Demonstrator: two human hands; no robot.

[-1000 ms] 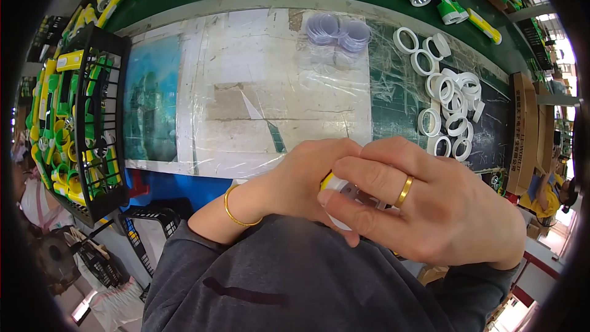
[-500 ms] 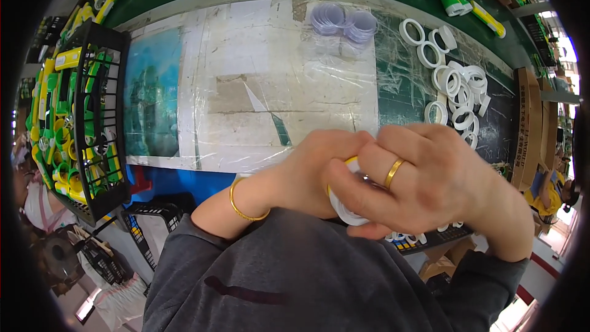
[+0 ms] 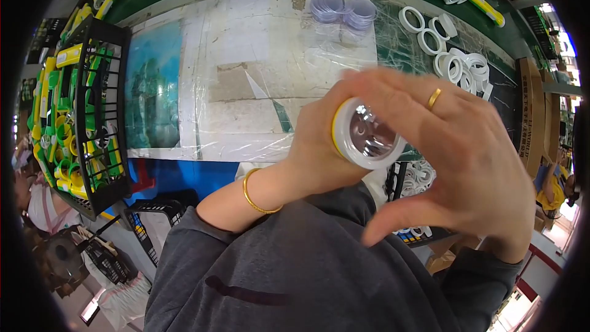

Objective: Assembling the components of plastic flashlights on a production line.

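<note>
My left hand (image 3: 314, 142) is closed around a flashlight (image 3: 370, 135) whose head faces up toward me. A white ring surrounds its shiny reflector, and a yellow edge shows behind the ring. The rest of its body is hidden by my hand. My right hand (image 3: 464, 147) is open beside the flashlight head, thumb spread well away from the fingers. Those fingers reach over the head's far side; whether they touch it I cannot tell. Beyond my hands lie stacks of clear round lenses (image 3: 358, 13) and a scatter of white rings (image 3: 430, 42).
At the left stands a black crate (image 3: 86, 117) full of green and yellow flashlight parts. More flashlights (image 3: 485, 7) lie along the green far surface. A cardboard box (image 3: 530, 123) is at the right edge. White rings (image 3: 418, 175) also fill a container below the table.
My right hand has come off the flashlight head and spread its fingers, uncovering the white ring and reflector. Both hands have risen a little away from my body.
</note>
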